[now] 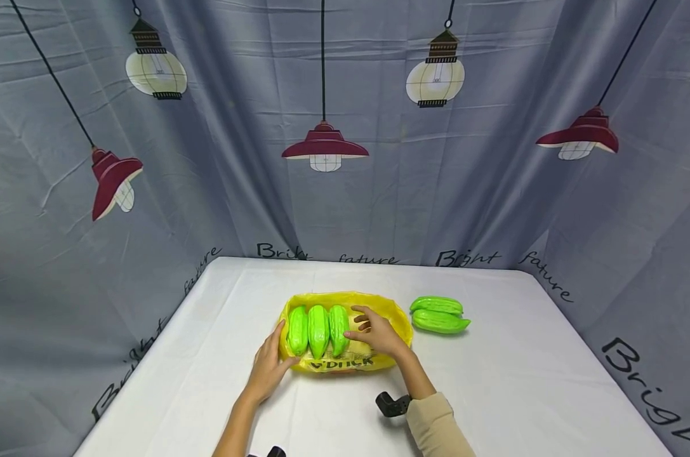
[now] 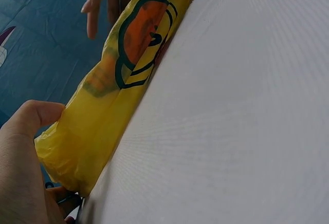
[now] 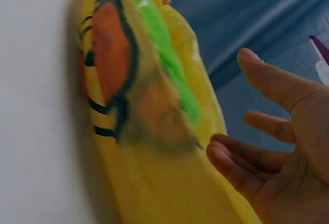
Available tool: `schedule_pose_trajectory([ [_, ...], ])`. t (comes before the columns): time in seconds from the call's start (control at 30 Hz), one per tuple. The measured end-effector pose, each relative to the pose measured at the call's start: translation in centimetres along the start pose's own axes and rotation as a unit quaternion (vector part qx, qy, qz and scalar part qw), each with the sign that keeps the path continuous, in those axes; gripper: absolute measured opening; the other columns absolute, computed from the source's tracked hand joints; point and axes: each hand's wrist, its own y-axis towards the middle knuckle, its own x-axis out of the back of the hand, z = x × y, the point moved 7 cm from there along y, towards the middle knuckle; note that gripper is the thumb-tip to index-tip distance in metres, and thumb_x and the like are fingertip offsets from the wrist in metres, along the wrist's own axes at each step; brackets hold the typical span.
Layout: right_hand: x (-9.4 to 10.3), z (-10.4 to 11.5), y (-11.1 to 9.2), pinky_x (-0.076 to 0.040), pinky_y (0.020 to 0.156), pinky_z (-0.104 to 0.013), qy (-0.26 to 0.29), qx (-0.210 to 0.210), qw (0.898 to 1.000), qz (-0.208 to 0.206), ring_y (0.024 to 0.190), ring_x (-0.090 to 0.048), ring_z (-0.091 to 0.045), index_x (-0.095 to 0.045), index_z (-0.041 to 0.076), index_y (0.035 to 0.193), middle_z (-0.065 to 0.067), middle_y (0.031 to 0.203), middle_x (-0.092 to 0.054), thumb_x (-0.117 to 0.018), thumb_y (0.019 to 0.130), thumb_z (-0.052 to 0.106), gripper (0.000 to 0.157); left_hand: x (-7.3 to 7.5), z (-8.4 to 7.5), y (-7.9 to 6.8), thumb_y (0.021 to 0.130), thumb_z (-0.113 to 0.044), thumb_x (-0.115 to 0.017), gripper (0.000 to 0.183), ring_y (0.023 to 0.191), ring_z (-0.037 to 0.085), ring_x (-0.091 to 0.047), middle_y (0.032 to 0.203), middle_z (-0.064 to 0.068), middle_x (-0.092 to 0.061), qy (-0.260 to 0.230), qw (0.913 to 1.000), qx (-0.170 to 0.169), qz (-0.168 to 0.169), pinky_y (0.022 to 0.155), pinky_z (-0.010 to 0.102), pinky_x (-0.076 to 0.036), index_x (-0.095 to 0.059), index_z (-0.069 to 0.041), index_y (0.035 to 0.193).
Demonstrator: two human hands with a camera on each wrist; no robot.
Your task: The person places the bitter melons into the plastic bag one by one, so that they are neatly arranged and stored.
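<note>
A yellow plastic bag (image 1: 379,304) lies open on the table, printed with dark letters and an orange cartoon. Inside its left half, three bright green ridged gourds (image 1: 318,331) sit side by side. My left hand (image 1: 265,368) holds the bag's left end, thumb at the front edge and fingers along the side; the left wrist view shows the thumb (image 2: 43,115) on the yellow film. Over the right half of the bag hovers my right hand (image 1: 379,331), fingers spread and loosely bent, nothing in them. In the right wrist view a gourd (image 3: 162,49) shows above the bag's rim.
Two more green gourds (image 1: 438,315) lie together on the white table (image 1: 527,355), right of the bag. A black device (image 1: 391,404) is at the right wrist, another (image 1: 276,452) near the left forearm. A grey-blue curtain (image 1: 356,209) printed with lamps hangs behind and around the table.
</note>
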Motion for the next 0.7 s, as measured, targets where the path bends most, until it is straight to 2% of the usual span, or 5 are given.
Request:
schedule_pose_trajectory([
  [0.2,2.6,1.3,-0.9,-0.048,0.083,-0.041,-0.013,0.043,0.999,-0.008,0.098,-0.058,-0.027,-0.046,0.008,0.134,-0.016,0.117,-0.057,-0.068,0.083,0.033,0.061,-0.1,0.0,0.0,0.081,-0.030,-0.064,0.084,0.129,0.041,-0.027,0.143,0.022,-0.030,-0.002,1.0000,0.001,-0.003,0.103,0.060,-0.015,-0.017,-0.015,0.148],
  [0.33,4.8,3.0,-1.9,-0.046,0.086,-0.048,0.006,0.058,0.998,-0.021,0.099,-0.057,-0.035,-0.046,0.001,0.132,-0.023,0.117,-0.056,-0.066,0.085,0.018,0.054,-0.1,0.0,0.0,0.081,-0.031,-0.064,0.084,0.129,0.041,-0.027,0.143,0.023,-0.030,-0.004,1.0000,0.002,-0.002,0.103,0.060,-0.015,-0.017,-0.015,0.148],
  [0.47,7.2,2.2,-2.1,-0.043,0.089,-0.052,0.014,0.068,0.996,-0.061,0.102,-0.055,-0.038,-0.050,0.006,0.130,-0.022,0.117,-0.057,-0.067,0.084,0.017,0.050,0.0,-0.1,0.0,0.081,-0.031,-0.064,0.084,0.129,0.042,-0.028,0.142,0.023,-0.031,-0.002,1.0000,0.001,-0.004,0.103,0.061,-0.015,-0.018,-0.014,0.148],
  [0.57,9.1,0.1,-1.8,-0.044,0.087,-0.051,-0.007,0.093,0.989,-0.118,0.101,-0.056,-0.032,-0.054,0.013,0.128,-0.015,0.114,-0.061,-0.070,0.082,0.019,0.049,0.1,-0.1,-0.1,0.081,-0.031,-0.064,0.083,0.128,0.043,-0.029,0.142,0.024,-0.031,0.005,1.0000,-0.003,-0.007,0.103,0.061,-0.016,-0.018,-0.013,0.148],
  [0.7,11.5,-0.6,-2.4,-0.044,0.084,-0.053,-0.045,0.117,0.978,-0.164,0.100,-0.056,-0.031,-0.054,0.012,0.127,-0.013,0.113,-0.061,-0.072,0.080,0.013,0.050,0.2,-0.2,0.0,0.082,-0.030,-0.064,0.081,0.128,0.044,-0.029,0.142,0.024,-0.031,0.006,0.9999,-0.007,-0.011,0.102,0.062,-0.016,-0.019,-0.013,0.148],
])
